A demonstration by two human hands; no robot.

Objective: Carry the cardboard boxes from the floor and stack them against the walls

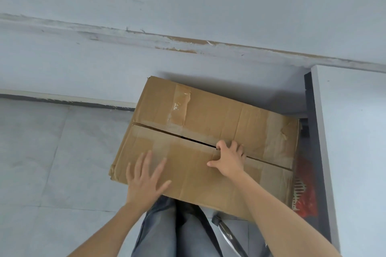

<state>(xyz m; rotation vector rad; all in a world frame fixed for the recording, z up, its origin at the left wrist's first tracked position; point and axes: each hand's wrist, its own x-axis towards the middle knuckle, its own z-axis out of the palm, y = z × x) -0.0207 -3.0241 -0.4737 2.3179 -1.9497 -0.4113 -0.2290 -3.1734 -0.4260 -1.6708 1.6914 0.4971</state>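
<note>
1. The cardboard box (208, 115) lay flat with its far edge close against the wall (188, 6), near the corner formed with a grey panel (344, 131). What carried it was hidden beneath it.
2. The left hand (146, 177) rested flat on the near flap, fingers spread and straight.
3. The right hand (228, 159) had its fingers hooked into the gap between the flaps, gripping the flap's edge.
4. Judged from this, the box was all but placed. No other boxes showed on the floor (41, 152), so what remained could not be told.
</note>
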